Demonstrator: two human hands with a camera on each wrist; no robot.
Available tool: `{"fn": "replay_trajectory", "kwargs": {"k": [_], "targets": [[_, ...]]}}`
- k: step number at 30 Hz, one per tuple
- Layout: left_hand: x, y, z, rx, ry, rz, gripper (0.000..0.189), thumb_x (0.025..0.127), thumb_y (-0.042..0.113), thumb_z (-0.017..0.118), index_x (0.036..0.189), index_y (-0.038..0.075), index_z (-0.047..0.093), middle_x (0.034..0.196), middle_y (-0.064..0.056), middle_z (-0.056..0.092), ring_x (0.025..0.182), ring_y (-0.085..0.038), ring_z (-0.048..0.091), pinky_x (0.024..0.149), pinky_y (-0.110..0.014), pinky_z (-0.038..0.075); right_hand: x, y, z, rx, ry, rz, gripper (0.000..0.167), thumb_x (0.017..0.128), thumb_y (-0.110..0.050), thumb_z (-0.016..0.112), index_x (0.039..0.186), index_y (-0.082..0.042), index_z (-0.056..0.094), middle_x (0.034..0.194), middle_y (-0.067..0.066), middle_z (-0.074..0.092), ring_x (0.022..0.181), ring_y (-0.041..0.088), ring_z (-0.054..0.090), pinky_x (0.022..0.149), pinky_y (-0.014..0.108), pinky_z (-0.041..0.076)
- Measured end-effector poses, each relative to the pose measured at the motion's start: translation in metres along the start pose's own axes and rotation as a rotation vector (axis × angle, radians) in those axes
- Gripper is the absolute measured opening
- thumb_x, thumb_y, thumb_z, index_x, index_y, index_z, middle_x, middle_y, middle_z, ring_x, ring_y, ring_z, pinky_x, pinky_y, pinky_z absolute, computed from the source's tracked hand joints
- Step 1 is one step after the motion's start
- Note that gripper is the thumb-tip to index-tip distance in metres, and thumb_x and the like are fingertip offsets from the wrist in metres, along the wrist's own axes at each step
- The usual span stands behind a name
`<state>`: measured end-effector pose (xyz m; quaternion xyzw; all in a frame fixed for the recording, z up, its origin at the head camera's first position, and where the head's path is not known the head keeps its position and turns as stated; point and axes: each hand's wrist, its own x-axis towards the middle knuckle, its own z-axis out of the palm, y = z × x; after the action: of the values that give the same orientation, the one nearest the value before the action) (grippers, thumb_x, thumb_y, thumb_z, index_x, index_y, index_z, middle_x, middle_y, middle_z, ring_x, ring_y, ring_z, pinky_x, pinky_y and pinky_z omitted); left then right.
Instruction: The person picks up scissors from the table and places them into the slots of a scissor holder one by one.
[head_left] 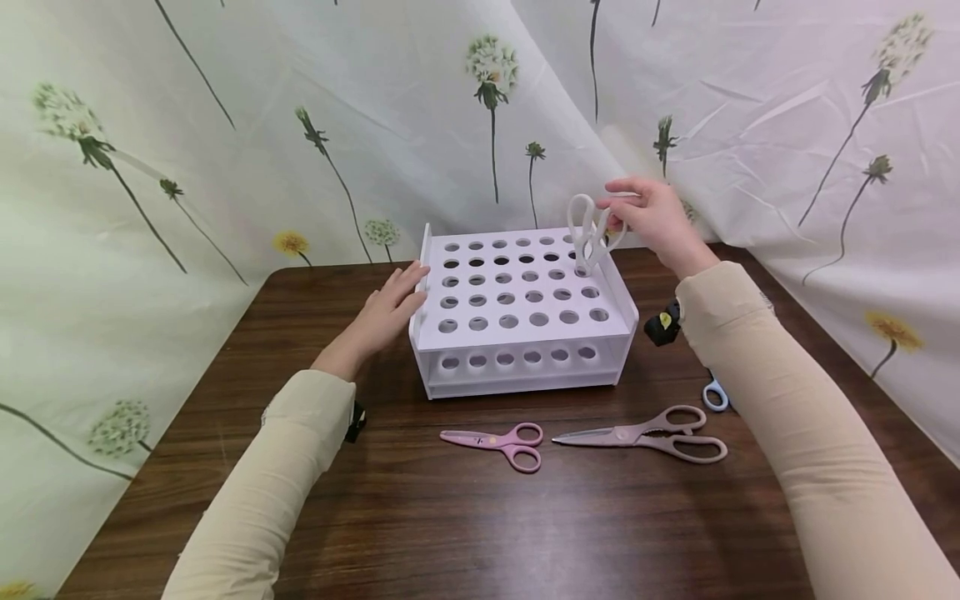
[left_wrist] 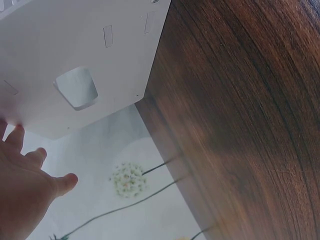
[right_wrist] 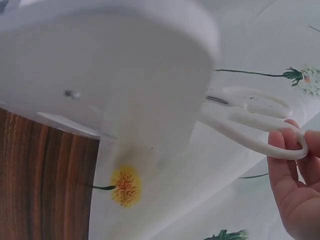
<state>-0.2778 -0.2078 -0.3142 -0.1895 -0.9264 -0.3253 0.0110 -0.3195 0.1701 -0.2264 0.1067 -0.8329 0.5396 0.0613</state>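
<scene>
White and rigid-looking, the rack meets my left hand, which rests its extended fingers against the left side. Towards the far right, white scissors stand with handles up, blades seemingly down a hole, one loop pinched in my right hand. They should be light, stiff, perhaps slick; the loops look the safest hold.

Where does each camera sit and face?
Head: worn on head, facing forward and down at the white tube rack; left hand, right hand, sleeves show.
Left wrist: worn there, facing the rack's left side; left hand shows.
Right wrist: worn there, facing the rack's right side and white scissors; right hand shows.
Head and right wrist share the scissors.
</scene>
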Motion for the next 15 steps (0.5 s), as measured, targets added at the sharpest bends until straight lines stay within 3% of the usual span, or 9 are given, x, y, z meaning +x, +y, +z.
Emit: {"fn": "replay_trajectory", "kwargs": {"k": [15], "targets": [[0.001,-0.002,0.001,-0.006,0.012,0.008,0.054,0.099,0.040,0.032,0.147,0.018,0.025,0.153,0.002,0.011,0.138,-0.019,-0.001,0.104,-0.056,-0.002,-0.001,0.012,-0.006,0.063,0.041,0.027,0.040,0.096,-0.015,0.046,0.132,0.003,0.045,0.123,0.021,0.054,0.079,0.007,0.058,0.074,0.020,0.046]]}}
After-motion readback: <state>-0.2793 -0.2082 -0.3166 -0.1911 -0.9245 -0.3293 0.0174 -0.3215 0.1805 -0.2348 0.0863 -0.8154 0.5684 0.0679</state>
